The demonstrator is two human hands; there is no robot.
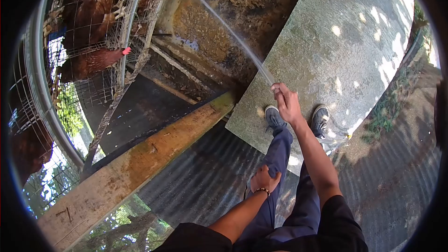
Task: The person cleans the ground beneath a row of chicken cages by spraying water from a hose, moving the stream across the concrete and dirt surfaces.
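Observation:
A jet of water (228, 30) shoots from my right hand (287, 102) toward the upper left and lands on the dirty floor (210, 11). The fingers of that hand are wrapped round what appears to be the end of a water hose, almost wholly hidden in the grip. Lower down, my left hand (265, 179), with a beaded bracelet (263, 190) at the wrist, is closed in front of my trouser leg (275, 154). Whatever it may hold is hidden.
Brown hens (93, 63) stand in wire cages (126, 23) at the left. A wooden beam (154, 154) runs diagonally below them. My shoes (319, 120) are on a raised concrete slab (326, 42), beside a drop to the wet floor. Corrugated sheeting (200, 163) lies lower.

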